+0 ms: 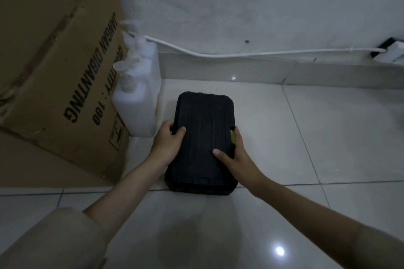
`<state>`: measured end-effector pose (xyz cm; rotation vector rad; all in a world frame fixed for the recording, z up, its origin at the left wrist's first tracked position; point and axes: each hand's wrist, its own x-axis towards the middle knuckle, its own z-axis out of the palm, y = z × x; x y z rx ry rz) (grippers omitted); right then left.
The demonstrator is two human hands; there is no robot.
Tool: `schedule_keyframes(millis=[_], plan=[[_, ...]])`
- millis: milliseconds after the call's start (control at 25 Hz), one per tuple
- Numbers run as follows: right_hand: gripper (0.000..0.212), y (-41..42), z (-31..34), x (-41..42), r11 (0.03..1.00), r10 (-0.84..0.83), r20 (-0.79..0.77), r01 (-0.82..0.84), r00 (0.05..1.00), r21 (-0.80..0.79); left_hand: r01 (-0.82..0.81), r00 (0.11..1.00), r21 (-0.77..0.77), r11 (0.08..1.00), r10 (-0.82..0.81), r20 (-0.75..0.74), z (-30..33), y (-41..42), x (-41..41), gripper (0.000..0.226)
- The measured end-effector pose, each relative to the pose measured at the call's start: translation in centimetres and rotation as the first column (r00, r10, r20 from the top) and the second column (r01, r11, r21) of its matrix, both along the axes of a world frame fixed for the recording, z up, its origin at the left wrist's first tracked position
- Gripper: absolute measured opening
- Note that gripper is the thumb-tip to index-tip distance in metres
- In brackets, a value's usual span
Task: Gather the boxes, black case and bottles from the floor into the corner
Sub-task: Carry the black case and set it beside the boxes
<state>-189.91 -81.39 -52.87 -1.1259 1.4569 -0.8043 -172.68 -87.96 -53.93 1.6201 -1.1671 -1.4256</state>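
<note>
While both hands grip its sides, the black case [204,137] nears the corner.
Left hand [167,144] and right hand [237,157] curl round it; cardboard box [59,72] and pump bottles [140,91] look already gathered.

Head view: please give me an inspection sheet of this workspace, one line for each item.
Surface: glossy white tiled floor, light glare.
Job's things: black case flat on floor; two white pump bottles upright beside cardboard box.
Clutter: nothing seen.
Hands: left hand grips the case's left edge; right hand grips its right edge, by a green latch.
Cables: white cable along the wall to a socket.
Surroundings: white wall, tile skirting.
</note>
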Motion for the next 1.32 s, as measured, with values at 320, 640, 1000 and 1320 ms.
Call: schedule_keyframes(millis=[320, 640, 1000, 1320], plan=[[0.057, -4.1, 1.0, 1.6, 0.997, 0.012, -0.122, -0.022, 0.992, -0.079, 0.727, 0.432, -0.097, 0.68, -0.344, 0.834, -1.2, 4.8, 1.1, 0.105], [0.096, -6.4, 1.2, 1.4, 0.963, 0.268, -0.381, -0.259, 0.885, 0.076, 0.708, 0.24, -0.06, 0.704, -0.161, 0.957, -1.1, 1.7, 0.8, 0.101], [0.09, -6.1, 1.0, 1.4, 0.902, 0.364, -0.698, -0.421, 0.617, 0.098, 0.665, 0.128, 0.014, 0.747, -0.133, 0.983, -0.2, -0.7, 1.6, 0.099], [0.089, -6.2, 2.0, 1.3, 0.866, 0.371, -0.849, -0.471, 0.377, 0.169, 0.649, 0.102, 0.098, 0.754, -0.215, 0.971, 0.7, -0.6, 1.0, 0.092]])
